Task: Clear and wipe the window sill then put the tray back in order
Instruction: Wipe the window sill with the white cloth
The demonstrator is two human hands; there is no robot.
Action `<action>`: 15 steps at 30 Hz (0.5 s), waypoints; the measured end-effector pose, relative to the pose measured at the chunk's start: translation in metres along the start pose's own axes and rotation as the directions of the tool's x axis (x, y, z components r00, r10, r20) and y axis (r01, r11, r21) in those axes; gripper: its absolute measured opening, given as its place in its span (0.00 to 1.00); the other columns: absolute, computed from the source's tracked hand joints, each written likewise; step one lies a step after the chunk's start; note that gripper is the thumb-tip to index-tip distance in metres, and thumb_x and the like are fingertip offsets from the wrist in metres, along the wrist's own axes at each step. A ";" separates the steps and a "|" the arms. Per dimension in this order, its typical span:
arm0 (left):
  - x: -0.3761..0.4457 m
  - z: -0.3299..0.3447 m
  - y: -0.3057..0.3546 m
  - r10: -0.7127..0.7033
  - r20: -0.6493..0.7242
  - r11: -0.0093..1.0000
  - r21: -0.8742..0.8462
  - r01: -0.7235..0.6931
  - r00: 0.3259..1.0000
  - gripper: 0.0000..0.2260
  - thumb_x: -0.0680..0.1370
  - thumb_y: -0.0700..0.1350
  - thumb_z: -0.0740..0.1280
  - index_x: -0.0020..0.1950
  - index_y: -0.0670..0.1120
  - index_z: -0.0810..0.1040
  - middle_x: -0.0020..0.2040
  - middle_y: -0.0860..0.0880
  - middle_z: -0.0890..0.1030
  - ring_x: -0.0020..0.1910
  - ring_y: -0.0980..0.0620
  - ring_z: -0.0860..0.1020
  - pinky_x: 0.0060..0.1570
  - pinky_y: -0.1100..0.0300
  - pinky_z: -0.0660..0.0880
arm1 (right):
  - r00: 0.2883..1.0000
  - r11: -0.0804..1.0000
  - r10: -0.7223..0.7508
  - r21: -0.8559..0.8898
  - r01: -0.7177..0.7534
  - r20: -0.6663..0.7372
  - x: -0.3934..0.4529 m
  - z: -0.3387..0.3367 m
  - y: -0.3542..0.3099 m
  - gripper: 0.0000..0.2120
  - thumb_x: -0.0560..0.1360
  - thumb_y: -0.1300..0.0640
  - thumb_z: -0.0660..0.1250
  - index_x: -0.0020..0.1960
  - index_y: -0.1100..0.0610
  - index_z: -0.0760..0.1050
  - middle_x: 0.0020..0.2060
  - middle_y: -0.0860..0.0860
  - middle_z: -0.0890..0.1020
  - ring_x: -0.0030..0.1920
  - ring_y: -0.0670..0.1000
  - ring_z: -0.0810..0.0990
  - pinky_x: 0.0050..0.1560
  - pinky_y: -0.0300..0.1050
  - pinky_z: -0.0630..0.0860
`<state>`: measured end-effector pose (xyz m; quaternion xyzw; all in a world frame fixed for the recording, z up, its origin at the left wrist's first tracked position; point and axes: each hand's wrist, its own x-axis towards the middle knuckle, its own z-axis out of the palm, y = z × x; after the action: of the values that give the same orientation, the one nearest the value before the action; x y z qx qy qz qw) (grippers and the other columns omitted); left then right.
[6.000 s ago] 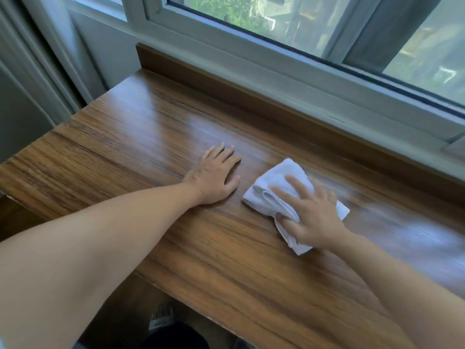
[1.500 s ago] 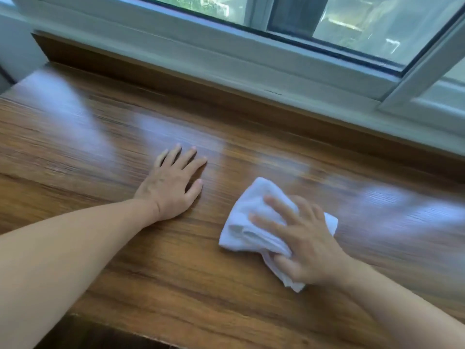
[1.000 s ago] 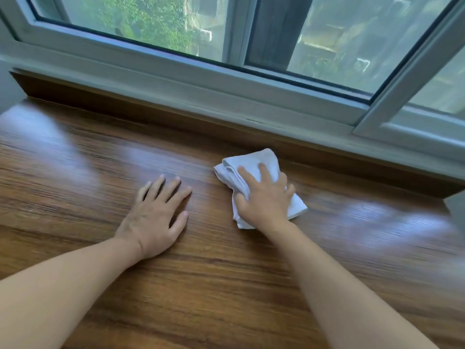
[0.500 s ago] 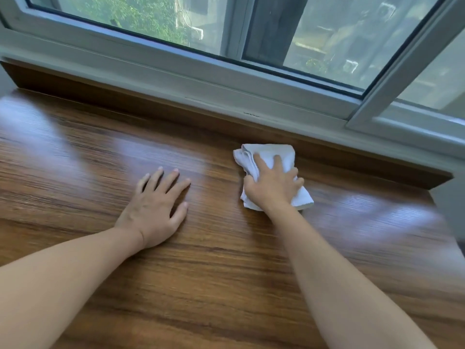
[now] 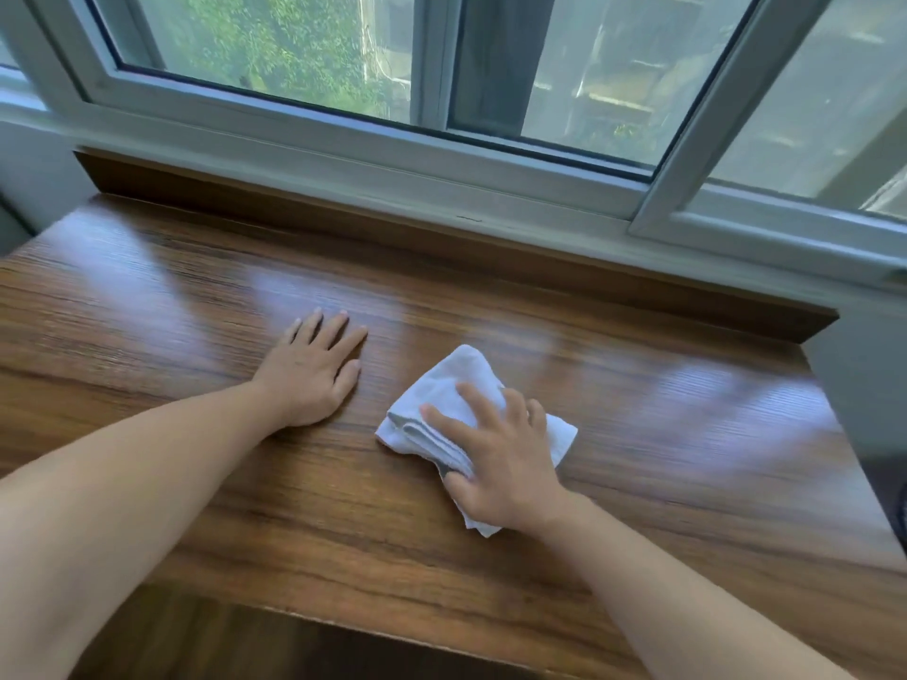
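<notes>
1. Wooden window sill [image 5: 638, 434] runs below a white-framed sliding window [image 5: 373, 154].
2. Left hand [image 5: 309, 370] lies flat on the wood, fingers straight, holding nothing.
3. Right hand [image 5: 500, 458] presses a folded white cloth [image 5: 441, 400] at the left hand's four o'clock, fingers spread.

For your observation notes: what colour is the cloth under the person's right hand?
White, plain; the cloth shows in the head view.
</notes>
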<state>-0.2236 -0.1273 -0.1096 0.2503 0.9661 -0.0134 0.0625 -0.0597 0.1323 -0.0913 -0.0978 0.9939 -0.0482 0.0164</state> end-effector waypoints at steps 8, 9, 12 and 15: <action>0.032 -0.018 0.077 0.039 -0.039 0.992 -0.118 -0.043 0.998 0.32 0.82 0.61 0.46 0.82 0.46 0.61 0.84 0.42 0.56 0.83 0.36 0.52 0.80 0.41 0.52 | 0.973 0.969 -0.220 0.134 0.209 0.069 -0.099 0.005 -0.025 0.41 0.62 0.37 0.67 0.75 0.31 0.63 0.78 0.48 0.67 0.69 0.61 0.67 0.61 0.64 0.70; 0.041 -0.018 0.091 0.038 -0.024 0.985 -0.165 -0.041 0.999 0.30 0.84 0.61 0.48 0.83 0.48 0.58 0.85 0.44 0.51 0.83 0.38 0.48 0.81 0.42 0.48 | 0.969 0.966 -0.238 0.121 0.229 0.068 -0.104 0.007 -0.021 0.39 0.64 0.35 0.66 0.75 0.30 0.62 0.77 0.48 0.68 0.68 0.61 0.67 0.60 0.64 0.73; 0.064 -0.014 0.120 -0.016 0.012 0.974 -0.224 0.018 1.000 0.30 0.84 0.64 0.48 0.85 0.55 0.51 0.86 0.47 0.43 0.83 0.39 0.39 0.81 0.41 0.39 | 0.959 0.959 -0.285 0.001 0.285 0.000 -0.119 0.012 0.000 0.30 0.73 0.27 0.57 0.75 0.29 0.62 0.75 0.47 0.70 0.67 0.61 0.72 0.59 0.63 0.76; 0.073 -0.002 0.130 -0.106 -0.010 0.981 -0.164 0.103 0.994 0.31 0.83 0.67 0.45 0.85 0.57 0.50 0.86 0.47 0.46 0.83 0.40 0.40 0.80 0.41 0.37 | 0.958 0.960 -0.276 0.028 0.279 -0.076 -0.112 0.011 0.039 0.31 0.71 0.33 0.64 0.74 0.30 0.65 0.76 0.46 0.69 0.66 0.62 0.75 0.59 0.63 0.73</action>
<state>-0.2242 0.0213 -0.1168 0.1931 0.9763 0.0647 0.0730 0.0427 0.1913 -0.1031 -0.2343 0.9691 -0.0728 -0.0240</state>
